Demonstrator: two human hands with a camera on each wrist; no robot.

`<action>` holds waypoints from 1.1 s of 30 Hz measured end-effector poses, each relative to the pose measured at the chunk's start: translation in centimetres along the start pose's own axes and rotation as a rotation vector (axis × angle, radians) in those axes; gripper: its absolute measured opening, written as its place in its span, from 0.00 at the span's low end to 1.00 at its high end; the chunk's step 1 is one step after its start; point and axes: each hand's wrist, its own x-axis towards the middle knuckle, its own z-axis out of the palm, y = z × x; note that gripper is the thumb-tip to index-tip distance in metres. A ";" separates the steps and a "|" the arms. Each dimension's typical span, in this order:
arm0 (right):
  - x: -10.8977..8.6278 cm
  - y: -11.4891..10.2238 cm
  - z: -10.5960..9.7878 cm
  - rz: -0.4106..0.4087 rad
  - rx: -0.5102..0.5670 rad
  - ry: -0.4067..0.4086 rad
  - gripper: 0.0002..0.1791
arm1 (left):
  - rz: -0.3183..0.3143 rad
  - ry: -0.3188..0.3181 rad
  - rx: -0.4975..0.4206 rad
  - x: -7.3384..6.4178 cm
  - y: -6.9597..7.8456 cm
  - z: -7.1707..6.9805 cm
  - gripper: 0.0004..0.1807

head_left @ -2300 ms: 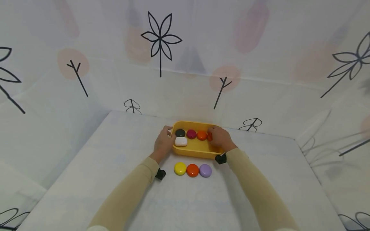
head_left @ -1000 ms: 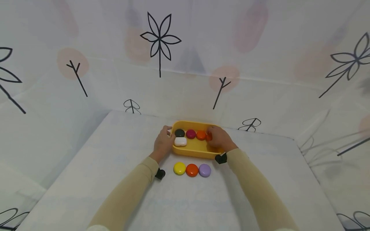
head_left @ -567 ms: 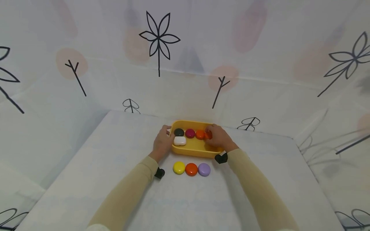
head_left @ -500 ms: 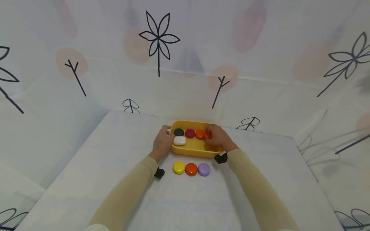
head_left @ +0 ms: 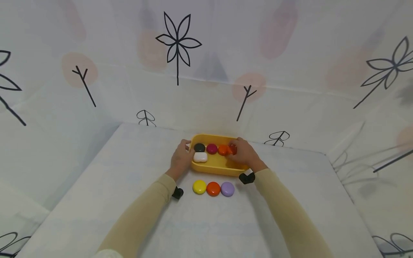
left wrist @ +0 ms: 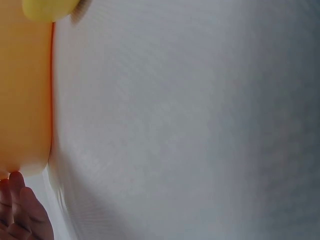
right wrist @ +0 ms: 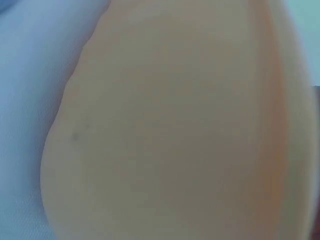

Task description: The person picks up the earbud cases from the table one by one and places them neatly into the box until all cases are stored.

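A yellow tray (head_left: 215, 170) lies near the back of the white table, longer side across. My left hand (head_left: 181, 159) grips its left end, thumb at the rim. In the left wrist view the fingertips (left wrist: 17, 178) meet the tray's end wall. Inside, a black round piece (head_left: 199, 147), a crimson one (head_left: 212, 148) and an orange one (head_left: 222, 149) form the back row. A white rounded block (head_left: 200, 157) sits in front of the black piece. At the row's right end my right hand (head_left: 244, 153) pinches a red round piece (head_left: 233, 148), partly hidden by the fingers.
In front of the tray a yellow disc (head_left: 199, 187), a red-orange disc (head_left: 213, 189) and a lilac disc (head_left: 227, 189) lie side by side on the table (head_left: 206, 225). A patterned cloth wall (head_left: 206, 100) rises right behind the tray.
My right hand's fingers have shifted slightly at the red piece, and more of that piece shows now. The left hand keeps its place on the tray. The discs in front have not moved.
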 end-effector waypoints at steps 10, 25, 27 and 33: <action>-1.1 -1.2 -0.7 -0.022 0.029 0.061 0.23 | -0.001 0.003 -0.003 0.0 0.0 0.1 0.22; -3.4 -2.8 -1.6 -0.042 0.038 0.104 0.22 | -0.003 -0.005 0.003 0.2 -0.2 0.3 0.22; -3.7 -2.9 -1.7 -0.058 0.027 0.112 0.22 | -0.003 -0.004 0.001 0.2 -0.3 0.3 0.22; -4.8 -3.1 -2.2 -0.089 0.032 0.132 0.22 | -0.002 0.001 -0.003 0.2 -0.2 0.3 0.22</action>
